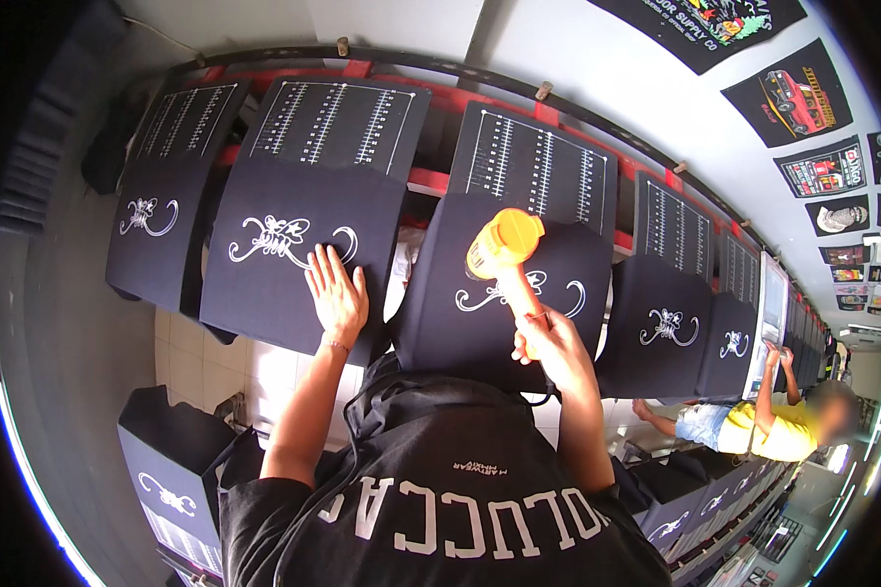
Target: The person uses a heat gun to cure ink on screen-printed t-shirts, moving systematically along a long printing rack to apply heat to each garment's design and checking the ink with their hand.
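Observation:
My left hand [338, 298] lies flat with its fingers stretched out on a dark T-shirt [274, 220]. Its fingertips touch the right part of a white scroll-like print. In my right hand [558, 342] is an orange hair dryer [507, 243], gripped by its handle. The dryer is over a second dark T-shirt [450, 333] and hides the middle of the same kind of white print. Both shirts are stretched over black boards [335, 122] marked with white scales.
More boards with printed dark shirts [661, 318] line the red frame [436, 179] to both sides. Behind me stands another row of shirts [166, 470]. At the right, a person in a yellow shirt [788, 426] works at a white-framed panel [770, 318]. Printed shirts [803, 90] hang along the wall.

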Demonstrator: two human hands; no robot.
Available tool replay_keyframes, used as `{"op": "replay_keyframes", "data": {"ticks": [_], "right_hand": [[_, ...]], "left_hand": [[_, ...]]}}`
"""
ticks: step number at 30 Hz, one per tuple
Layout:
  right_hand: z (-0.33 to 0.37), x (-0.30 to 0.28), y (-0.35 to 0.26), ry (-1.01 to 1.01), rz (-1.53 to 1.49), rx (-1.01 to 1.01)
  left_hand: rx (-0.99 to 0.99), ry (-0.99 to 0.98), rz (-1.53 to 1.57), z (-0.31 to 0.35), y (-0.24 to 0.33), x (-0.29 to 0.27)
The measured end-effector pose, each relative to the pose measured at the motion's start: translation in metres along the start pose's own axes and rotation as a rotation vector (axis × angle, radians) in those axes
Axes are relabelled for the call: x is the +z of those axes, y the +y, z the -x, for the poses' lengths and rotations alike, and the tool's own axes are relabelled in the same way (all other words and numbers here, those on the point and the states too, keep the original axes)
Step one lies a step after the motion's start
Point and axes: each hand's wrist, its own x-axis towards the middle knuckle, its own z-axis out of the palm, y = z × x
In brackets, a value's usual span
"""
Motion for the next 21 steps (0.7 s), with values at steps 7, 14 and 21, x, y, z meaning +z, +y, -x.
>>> {"op": "replay_keyframes", "data": {"ticks": [7, 14, 21], "right_hand": [[0.003, -0.015, 0.007, 0.111, 0.043, -0.016], [0.04, -0.047, 0.012, 0.011, 0.026, 0.048], [0.043, -0.071, 0.018, -0.052, 0.124, 0.06]], "left_hand": [[0.046, -0.008, 0.009, -0.026, 0.026, 0.015], [0.06, 0.015, 0.029, 0.008, 0.034, 0.01], [-0.172, 0.05, -0.059, 0.044, 0.029, 0.003]]}}
